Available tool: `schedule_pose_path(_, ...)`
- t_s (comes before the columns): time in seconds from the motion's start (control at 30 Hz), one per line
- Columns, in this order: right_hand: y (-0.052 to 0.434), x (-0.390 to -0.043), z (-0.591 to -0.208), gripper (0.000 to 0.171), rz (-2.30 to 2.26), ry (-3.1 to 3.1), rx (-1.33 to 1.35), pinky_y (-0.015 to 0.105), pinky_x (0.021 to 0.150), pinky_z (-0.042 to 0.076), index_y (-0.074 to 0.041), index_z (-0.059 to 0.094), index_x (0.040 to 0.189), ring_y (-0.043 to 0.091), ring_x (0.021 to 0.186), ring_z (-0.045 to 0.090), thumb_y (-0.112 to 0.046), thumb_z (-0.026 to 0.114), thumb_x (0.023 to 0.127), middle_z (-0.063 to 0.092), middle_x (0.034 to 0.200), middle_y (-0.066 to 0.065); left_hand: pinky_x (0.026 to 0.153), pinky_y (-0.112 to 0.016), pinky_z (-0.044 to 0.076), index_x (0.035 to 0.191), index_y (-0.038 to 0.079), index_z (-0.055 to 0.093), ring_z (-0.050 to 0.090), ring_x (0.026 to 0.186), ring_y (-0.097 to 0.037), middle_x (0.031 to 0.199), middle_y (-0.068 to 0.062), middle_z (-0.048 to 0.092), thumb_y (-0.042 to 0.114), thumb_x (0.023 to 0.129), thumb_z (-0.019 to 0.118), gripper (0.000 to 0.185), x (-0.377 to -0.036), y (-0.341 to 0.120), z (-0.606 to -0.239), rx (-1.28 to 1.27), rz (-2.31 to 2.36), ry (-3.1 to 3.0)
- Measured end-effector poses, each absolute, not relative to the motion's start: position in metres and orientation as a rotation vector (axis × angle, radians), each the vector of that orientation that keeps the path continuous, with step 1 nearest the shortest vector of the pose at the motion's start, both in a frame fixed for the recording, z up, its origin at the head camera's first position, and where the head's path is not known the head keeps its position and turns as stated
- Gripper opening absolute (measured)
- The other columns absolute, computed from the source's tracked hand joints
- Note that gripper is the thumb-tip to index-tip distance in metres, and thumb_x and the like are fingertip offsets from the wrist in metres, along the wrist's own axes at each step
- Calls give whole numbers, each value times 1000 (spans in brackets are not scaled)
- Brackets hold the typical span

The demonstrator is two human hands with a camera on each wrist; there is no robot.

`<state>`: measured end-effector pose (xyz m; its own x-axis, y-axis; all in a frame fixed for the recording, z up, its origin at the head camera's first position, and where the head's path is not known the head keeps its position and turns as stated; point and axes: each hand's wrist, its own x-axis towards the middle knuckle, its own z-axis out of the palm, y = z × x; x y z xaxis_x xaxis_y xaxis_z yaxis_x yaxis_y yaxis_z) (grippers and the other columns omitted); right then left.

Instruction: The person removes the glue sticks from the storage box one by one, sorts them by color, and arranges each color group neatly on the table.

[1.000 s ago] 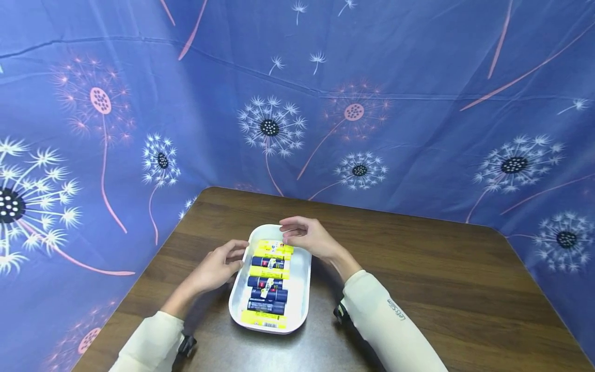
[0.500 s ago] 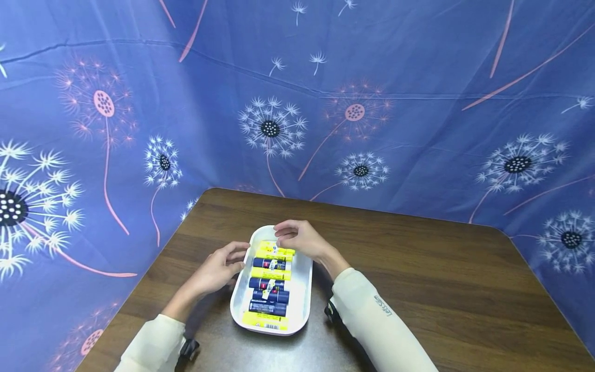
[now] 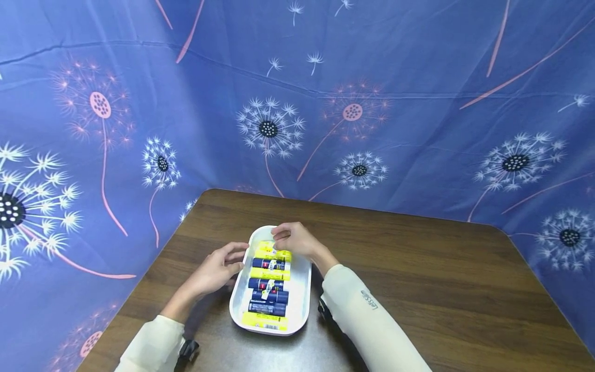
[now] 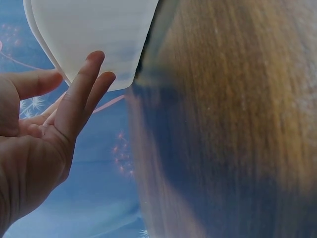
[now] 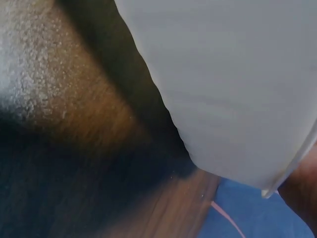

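Observation:
A white oblong tray (image 3: 301, 305) holds a column of short cylindrical tubes laid crosswise, resembling glue sticks. Some are yellow, like the near yellow tube (image 3: 265, 321); others are dark blue, like the dark blue tube (image 3: 267, 308). My left hand (image 3: 211, 271) is at the tray's left side, fingers extended to the rim. In the left wrist view its fingertips (image 4: 96, 57) overlap the tray's outer wall (image 4: 99, 29). My right hand (image 3: 297, 240) hangs over the far right rim, fingers loosely bent down by the farthest yellow tubes (image 3: 265, 249), partly covering them.
The tray stands on a brown wooden table (image 3: 418, 289), left of its middle. A blue cloth (image 3: 409, 129) printed with dandelions hangs behind and to the left of the table. In the right wrist view, the tray's wall (image 5: 233, 99) fills much of the frame.
My right hand has shifted left and slightly down, bringing its fingers closer to the farthest yellow tubes. My left hand has stayed at the tray's left rim.

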<state>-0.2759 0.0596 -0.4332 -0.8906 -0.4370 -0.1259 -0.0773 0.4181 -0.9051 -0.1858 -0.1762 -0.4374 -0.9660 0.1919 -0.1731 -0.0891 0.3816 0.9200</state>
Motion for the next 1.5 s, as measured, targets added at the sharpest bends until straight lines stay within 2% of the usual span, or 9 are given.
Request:
schedule_pose_path(0.17,56,-275,-434,40,-1362,2402,-378,42,106,54,-1,70,124,24,113,67,2,76,85,73,122,14,77,-45,66,149,9,49,71,116,-33,149,-25,57,4,102,58,48,-187,-174,-440,102,1634,2377)
schedule_pose_path(0.3,53,-275,-438,39,-1252,2477,-389,43,108,53,-5,72,125,25,118,68,0,74,86,74,123,12,78,-46,66,148,9,50,70,116,-34,147,-25,58,4,101,58,48,-188,-172,-442,95,1655,2372)
schedule_pose_path(0.4,52,-276,-442,36,-1193,2518,-411,41,106,54,-7,74,125,24,115,68,0,71,89,76,124,11,79,-47,66,149,9,50,70,117,-35,147,-25,58,5,101,59,48,-189,-170,-443,97,1658,2367)
schedule_pose_path(0.63,51,-277,-449,31,-1197,2568,-429,29,87,54,-5,77,119,20,97,65,1,68,91,78,118,12,79,-46,66,149,9,50,70,118,-36,148,-26,57,6,102,59,48,-191,-168,-444,119,1683,2339)
schedule_pose_path(0.87,44,-278,-453,30,-1198,2648,-395,28,88,56,-7,80,113,17,97,67,4,68,88,79,115,9,77,-45,66,148,10,51,70,118,-37,148,-27,57,4,101,60,48,-192,-170,-444,113,1686,2355)
schedule_pose_path(1.1,40,-273,-450,30,-1192,2663,-352,35,96,57,-11,79,118,18,102,66,0,66,94,78,120,7,76,-44,66,148,10,51,70,118,-36,148,-27,57,4,101,59,47,-192,-172,-444,104,1680,2363)
schedule_pose_path(1.27,41,-270,-447,30,-1238,2650,-382,32,89,57,-12,78,120,18,100,66,-1,65,95,77,120,7,76,-44,66,148,9,51,70,118,-36,149,-26,56,2,101,58,48,-190,-173,-443,102,1688,2359)
schedule_pose_path(1.5,46,-267,-433,27,-1342,2664,-380,33,90,54,-16,79,120,19,103,65,-6,67,97,76,123,7,76,-44,66,148,9,50,70,117,-36,150,-26,55,2,101,57,48,-189,-176,-442,101,1693,2360)
